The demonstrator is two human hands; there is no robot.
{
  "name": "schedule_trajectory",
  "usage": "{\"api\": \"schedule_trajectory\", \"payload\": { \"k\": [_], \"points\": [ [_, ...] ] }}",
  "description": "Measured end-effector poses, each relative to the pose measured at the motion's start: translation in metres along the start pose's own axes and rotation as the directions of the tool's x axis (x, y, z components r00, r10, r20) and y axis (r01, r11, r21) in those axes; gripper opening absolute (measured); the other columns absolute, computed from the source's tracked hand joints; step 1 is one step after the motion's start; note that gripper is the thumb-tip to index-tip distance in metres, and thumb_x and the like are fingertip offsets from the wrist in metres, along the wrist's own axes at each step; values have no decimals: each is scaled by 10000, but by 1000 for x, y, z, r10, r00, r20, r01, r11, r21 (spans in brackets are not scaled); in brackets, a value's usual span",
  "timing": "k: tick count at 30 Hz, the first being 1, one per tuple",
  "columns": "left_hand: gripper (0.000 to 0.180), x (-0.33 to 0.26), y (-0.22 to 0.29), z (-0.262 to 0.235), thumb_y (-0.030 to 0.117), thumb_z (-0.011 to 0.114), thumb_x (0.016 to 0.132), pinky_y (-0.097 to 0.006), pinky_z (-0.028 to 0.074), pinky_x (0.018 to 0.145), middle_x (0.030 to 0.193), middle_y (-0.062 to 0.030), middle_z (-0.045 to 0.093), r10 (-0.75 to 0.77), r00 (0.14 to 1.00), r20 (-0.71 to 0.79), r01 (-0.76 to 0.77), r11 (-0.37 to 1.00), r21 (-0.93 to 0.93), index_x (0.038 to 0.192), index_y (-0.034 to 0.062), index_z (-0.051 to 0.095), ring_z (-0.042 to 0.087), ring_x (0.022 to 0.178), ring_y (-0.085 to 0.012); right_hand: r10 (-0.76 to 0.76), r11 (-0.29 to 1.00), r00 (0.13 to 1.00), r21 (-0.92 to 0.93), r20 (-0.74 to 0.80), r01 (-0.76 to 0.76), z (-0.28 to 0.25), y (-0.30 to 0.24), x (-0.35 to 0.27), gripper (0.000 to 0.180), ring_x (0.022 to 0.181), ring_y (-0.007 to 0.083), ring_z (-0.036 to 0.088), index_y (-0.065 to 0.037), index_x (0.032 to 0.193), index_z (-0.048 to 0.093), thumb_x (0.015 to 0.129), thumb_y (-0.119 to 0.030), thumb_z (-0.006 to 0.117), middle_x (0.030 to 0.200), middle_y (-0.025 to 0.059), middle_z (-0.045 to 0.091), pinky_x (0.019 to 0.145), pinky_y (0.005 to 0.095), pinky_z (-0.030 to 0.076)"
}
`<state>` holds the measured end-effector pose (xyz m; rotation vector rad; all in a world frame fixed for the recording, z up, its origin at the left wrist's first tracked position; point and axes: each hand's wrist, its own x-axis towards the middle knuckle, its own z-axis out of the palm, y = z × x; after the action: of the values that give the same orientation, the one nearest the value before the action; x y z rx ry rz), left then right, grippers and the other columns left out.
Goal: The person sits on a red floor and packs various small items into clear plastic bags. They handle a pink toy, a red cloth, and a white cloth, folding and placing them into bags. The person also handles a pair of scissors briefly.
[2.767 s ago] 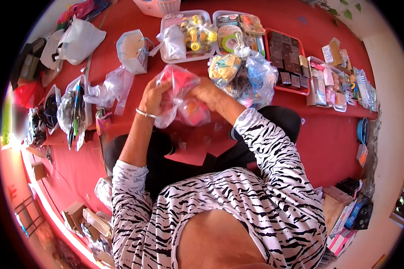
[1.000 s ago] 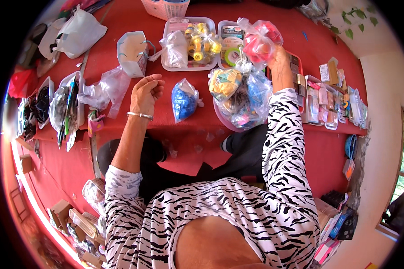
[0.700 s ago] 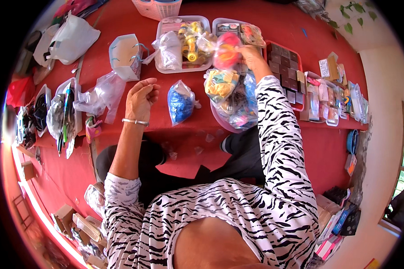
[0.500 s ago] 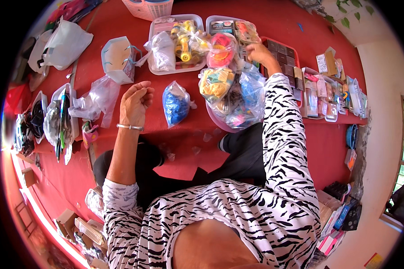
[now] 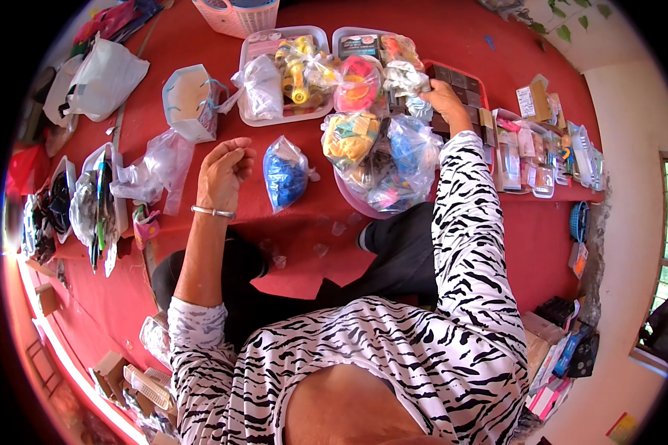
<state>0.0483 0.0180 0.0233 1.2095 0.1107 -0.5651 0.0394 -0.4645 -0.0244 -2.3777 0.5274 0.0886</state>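
Observation:
My right hand [image 5: 445, 104] grips a clear plastic bag [image 5: 406, 80] with whitish contents I cannot make out. It is at the near edge of the right-hand white tray [image 5: 341, 35], and part of my fingers is hidden behind the bag. My left hand [image 5: 225, 172] hovers near the table's front edge with its fingers curled and nothing visible in them. Between my hands lies a tied bag of blue material [image 5: 286, 178]. A pink-purple basin [image 5: 349, 199] holds a bag with yellow contents [image 5: 350, 137] and a bag with blue items [image 5: 414, 144]. Behind them rests a bag with red and orange round pieces [image 5: 358, 80].
Another white tray [image 5: 304, 119] carries yellow toys and a knotted white bag [image 5: 260, 85]. A red tray of dark boxes [image 5: 467, 93] stands right of it. Further right are several small packages [image 5: 527, 152]. An open paper gift bag [image 5: 191, 102] and a crumpled clear bag [image 5: 156, 170] lie left.
My right hand has closed on the whitish plastic bag and drawn back a little toward me, raising the bag into view. My left hand stays almost still.

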Motion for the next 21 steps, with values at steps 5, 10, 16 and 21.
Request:
{"api": "schedule_trajectory", "payload": {
  "k": [5,10,16,21],
  "points": [
    [177,-3,1,0,75,482,848,-195,445,596,795,-55,609,-6,1000,23,6,1000,6,978,1,577,555,660,-90,31,887,997,462,-74,7,-24,-7,-17,314,937,147,537,-6,1081,569,779,-86,600,1014,52,604,831,287,399],
    [152,-3,-1,-2,98,502,849,-196,442,585,790,-32,602,-1,998,60,1,1000,4,965,34,576,545,652,-85,-68,573,993,811,-98,119,-39,-51,-37,317,902,166,573,20,1103,544,795,-50,580,1018,76,606,818,283,431],
    [152,-8,-1,1,132,527,833,-201,429,577,781,-21,607,13,997,75,-15,1000,24,935,50,604,541,648,-80,-235,271,972,961,16,49,-11,-131,-64,291,823,177,617,20,1124,506,847,-68,519,989,89,613,732,301,508],
    [227,-20,5,8,240,572,844,-231,435,673,872,-17,618,-10,987,157,-9,993,120,974,60,616,549,784,-89,-413,-85,886,960,210,-267,42,-204,-138,319,853,249,617,36,1147,487,851,-80,513,994,159,604,740,357,521]
  ]
}}
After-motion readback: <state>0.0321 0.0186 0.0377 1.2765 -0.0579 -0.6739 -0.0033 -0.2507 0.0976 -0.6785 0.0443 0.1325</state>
